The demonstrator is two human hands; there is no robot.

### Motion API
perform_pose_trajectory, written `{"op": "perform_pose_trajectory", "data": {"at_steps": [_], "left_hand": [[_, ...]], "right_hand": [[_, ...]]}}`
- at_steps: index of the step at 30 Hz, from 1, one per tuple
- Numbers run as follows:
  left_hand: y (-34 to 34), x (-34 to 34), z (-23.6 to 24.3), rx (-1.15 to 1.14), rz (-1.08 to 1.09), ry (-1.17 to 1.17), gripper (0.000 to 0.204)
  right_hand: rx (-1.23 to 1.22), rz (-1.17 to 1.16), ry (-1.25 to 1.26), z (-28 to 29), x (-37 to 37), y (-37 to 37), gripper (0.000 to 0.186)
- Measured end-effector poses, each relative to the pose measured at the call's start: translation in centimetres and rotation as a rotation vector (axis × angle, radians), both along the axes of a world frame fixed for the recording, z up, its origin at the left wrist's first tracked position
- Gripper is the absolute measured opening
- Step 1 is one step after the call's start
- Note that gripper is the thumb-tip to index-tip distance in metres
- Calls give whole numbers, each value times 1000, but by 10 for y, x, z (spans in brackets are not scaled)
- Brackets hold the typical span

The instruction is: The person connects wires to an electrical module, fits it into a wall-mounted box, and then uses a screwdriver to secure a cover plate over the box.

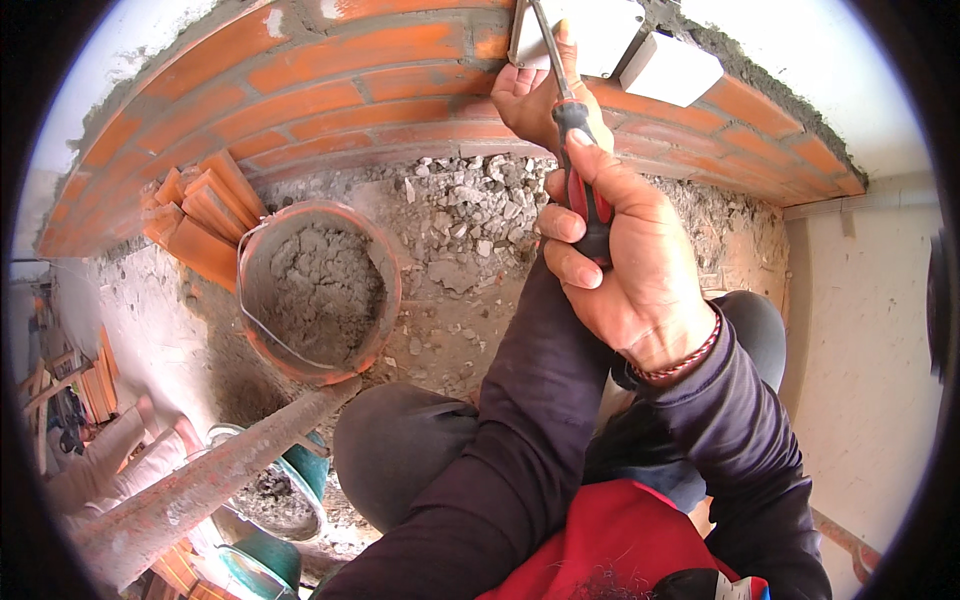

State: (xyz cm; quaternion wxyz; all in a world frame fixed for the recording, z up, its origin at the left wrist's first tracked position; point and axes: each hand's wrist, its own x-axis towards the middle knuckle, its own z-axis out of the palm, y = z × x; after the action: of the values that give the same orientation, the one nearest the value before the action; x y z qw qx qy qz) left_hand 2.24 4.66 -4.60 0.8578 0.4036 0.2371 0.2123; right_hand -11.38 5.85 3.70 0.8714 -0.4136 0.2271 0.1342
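Note:
A screwdriver (574,118) with a black and red handle is gripped in my right hand (645,250), its long metal shaft angled up across the face of a white cover plate (605,35) on the brick wall. The top of the frame cuts off the tip. Beyond the handle, my left hand (535,112) rests at the plate's lower edge, thumb stretched upward and fingers apart from it. The handle partly covers that hand. Just right of the plate, a white box-shaped fitting (672,68) juts from the wall.
An orange bucket (393,262) of grey mortar stands left of my knees, beside stacked clay bricks (212,215). Rubble (480,205) lies along the brick wall (330,98). A mortar-stained pole (210,490) slants through the lower left, over green buckets (310,465).

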Motion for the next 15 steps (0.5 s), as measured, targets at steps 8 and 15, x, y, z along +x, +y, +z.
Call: {"op": "perform_pose_trajectory", "data": {"at_steps": [8,15], "left_hand": [[2,-4,-1,-10,-29,-11,79],[5,-2,-2,-11,-38,-40,76]], "right_hand": [[60,33,-13,2,2,-8,25],[-171,-89,-38,10,1,24,27]]}}
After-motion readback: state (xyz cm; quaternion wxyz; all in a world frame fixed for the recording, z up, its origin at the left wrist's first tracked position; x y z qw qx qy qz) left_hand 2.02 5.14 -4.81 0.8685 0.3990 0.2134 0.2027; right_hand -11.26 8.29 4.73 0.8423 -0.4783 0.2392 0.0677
